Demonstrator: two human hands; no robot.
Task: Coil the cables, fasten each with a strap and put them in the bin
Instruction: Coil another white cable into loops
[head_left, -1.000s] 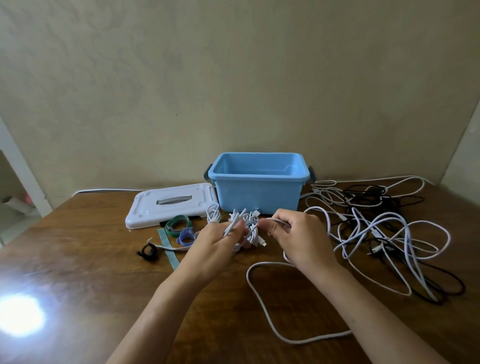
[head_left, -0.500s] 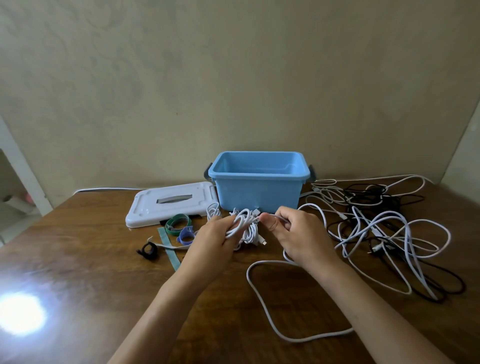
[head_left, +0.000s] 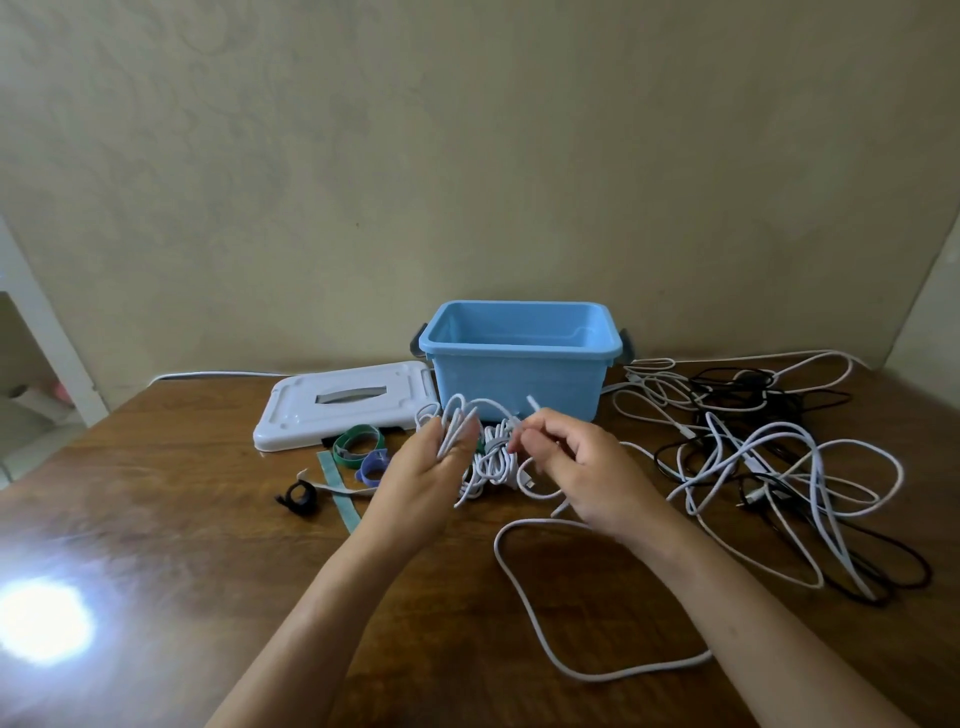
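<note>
My left hand grips several loops of a white cable in front of the open blue bin. My right hand pinches the same cable near its plug end just to the right. A loose stretch of this cable trails over the table towards me. A coiled white bundle lies on the table between and behind my hands. Straps lie to the left: a green ring, a blue one, a black one and a flat green strip.
The bin's white lid lies flat left of the bin. A tangle of white and black cables covers the right side of the wooden table. A bright glare spot sits at the near left. A wall stands close behind.
My left hand has lifted and turned, raising the cable loops in front of the bin. My right hand has drawn slightly apart from it, still pinching the cable.
</note>
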